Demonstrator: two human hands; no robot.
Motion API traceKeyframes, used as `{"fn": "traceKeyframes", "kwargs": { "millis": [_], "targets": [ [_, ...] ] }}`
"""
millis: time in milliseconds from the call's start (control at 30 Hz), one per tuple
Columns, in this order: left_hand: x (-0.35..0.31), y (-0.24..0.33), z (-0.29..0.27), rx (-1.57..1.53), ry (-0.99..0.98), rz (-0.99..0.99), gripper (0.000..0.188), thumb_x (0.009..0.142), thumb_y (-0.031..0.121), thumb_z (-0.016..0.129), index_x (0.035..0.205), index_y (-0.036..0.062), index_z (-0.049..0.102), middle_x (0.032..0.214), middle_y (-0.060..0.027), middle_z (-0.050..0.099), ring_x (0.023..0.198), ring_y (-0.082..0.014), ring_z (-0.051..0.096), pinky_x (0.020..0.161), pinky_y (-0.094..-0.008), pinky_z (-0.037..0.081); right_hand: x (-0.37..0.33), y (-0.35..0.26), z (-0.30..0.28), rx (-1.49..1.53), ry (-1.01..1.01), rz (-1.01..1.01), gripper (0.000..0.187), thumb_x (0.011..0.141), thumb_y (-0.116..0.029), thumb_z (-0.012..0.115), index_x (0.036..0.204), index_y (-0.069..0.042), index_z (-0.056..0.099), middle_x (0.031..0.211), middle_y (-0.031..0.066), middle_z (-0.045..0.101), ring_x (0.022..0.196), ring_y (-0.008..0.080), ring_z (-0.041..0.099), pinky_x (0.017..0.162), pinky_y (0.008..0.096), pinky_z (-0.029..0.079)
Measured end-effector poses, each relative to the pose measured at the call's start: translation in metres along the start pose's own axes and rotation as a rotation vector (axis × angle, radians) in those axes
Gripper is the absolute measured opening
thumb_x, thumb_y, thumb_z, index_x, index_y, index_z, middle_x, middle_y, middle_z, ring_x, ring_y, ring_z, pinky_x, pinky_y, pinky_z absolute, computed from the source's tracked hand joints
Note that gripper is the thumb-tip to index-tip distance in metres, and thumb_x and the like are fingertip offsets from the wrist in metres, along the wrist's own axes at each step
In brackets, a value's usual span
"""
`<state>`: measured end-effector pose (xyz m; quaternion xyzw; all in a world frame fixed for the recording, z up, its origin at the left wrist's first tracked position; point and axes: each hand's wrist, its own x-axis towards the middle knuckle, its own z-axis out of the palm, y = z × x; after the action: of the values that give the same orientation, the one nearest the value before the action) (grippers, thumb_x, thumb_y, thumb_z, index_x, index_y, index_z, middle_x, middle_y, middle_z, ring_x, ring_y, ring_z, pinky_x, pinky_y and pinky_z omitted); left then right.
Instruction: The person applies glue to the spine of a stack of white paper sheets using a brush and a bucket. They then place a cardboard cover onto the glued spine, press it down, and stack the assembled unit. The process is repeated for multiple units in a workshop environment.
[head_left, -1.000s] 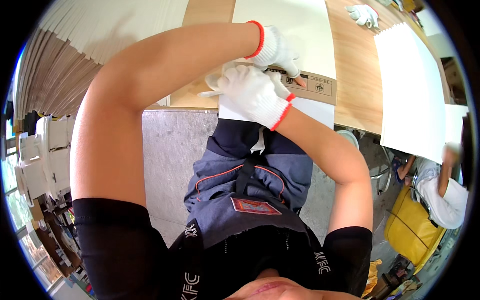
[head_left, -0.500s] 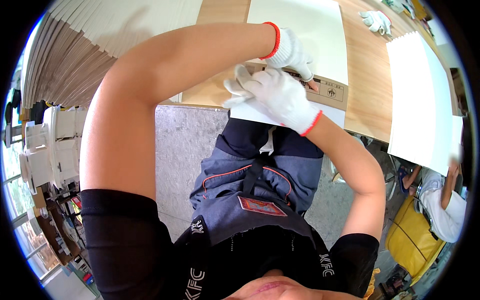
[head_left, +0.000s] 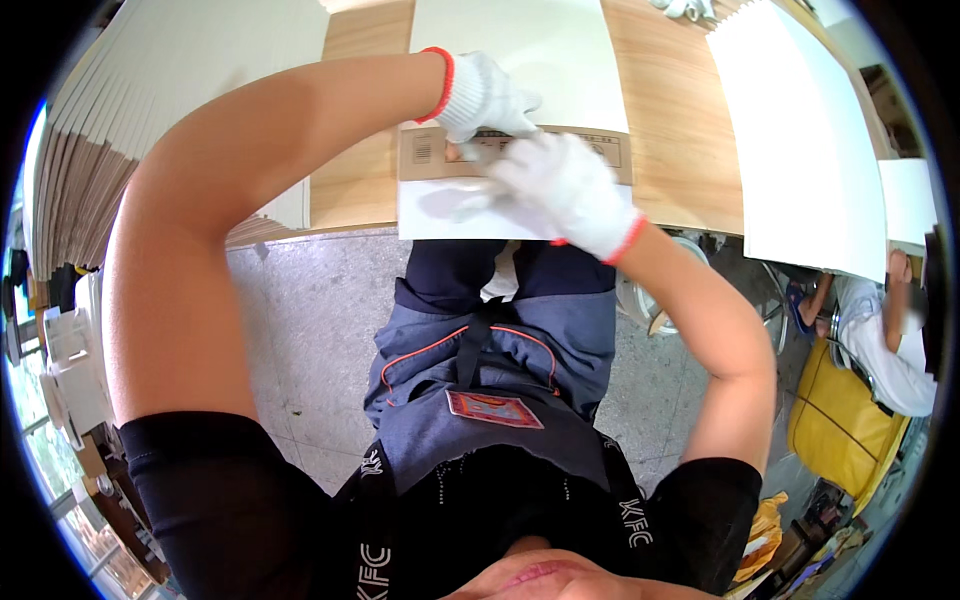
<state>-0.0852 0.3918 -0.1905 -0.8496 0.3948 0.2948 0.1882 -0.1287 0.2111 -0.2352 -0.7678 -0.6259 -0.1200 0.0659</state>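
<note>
A white sheet of board [head_left: 515, 50] lies on the wooden table in front of me, with a brown printed cardboard strip [head_left: 425, 152] across it. A white flap [head_left: 425, 212] along its near side reaches the table edge. My left hand [head_left: 487, 100], in a white glove with a red cuff, is over the left part of the strip. Its fingers bend down to the strip, and a bare fingertip shows. My right hand [head_left: 565, 185], gloved alike, lies over the strip and flap, its blurred fingers spread leftward. I see nothing held in either hand.
A tall stack of boards [head_left: 190, 90] fills the table's left. Another white stack [head_left: 810, 140] overhangs the right edge, with a glove [head_left: 688, 8] behind it. A stool [head_left: 665, 290] stands below the table. At right a person [head_left: 880, 330] sits near a yellow bundle [head_left: 850, 425].
My left hand has gone from the strip's right part to its left part. My right hand has shifted rightward over the board. The whole view has shifted too.
</note>
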Motion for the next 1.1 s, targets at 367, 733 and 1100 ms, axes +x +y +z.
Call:
{"fn": "traceKeyframes", "kwargs": {
  "millis": [367,733,1100],
  "targets": [
    [-0.012,0.032,-0.024,0.093,-0.023,-0.087,0.11,0.064,0.013,0.085,0.148,0.0546,0.027,0.127,-0.0076,0.052,0.111,-0.0304,0.062,0.086,-0.0457,0.056,-0.126,0.063,-0.043,-0.23,-0.229,0.38,0.065,0.083,-0.015,0.063,0.145,-0.018,0.046,0.088,0.007,0.057,0.079,0.0275,0.061,0.069,0.0377,0.051],
    [-0.05,0.174,0.094,-2.089,0.967,-0.273,0.06,0.096,0.011,0.055,0.152,0.0143,0.034,0.15,-0.02,0.04,0.133,-0.033,0.045,0.108,-0.0449,0.041,-0.098,0.047,-0.027,-0.05,0.04,0.236,0.041,0.08,-0.018,0.072,0.12,-0.016,0.064,0.114,0.0028,0.062,0.107,0.0223,0.06,0.103,0.0422,0.042],
    [-0.032,0.134,0.083,-3.007,1.626,-0.575,0.021,0.101,0.019,0.043,0.113,0.0037,0.048,0.129,-0.02,0.049,0.122,-0.0381,0.051,0.104,-0.0548,0.046,-0.107,0.057,-0.024,0.04,0.009,0.25,0.039,0.081,-0.016,0.071,0.119,-0.016,0.065,0.11,0.0026,0.063,0.108,0.0212,0.06,0.101,0.0407,0.043]
  ]
}}
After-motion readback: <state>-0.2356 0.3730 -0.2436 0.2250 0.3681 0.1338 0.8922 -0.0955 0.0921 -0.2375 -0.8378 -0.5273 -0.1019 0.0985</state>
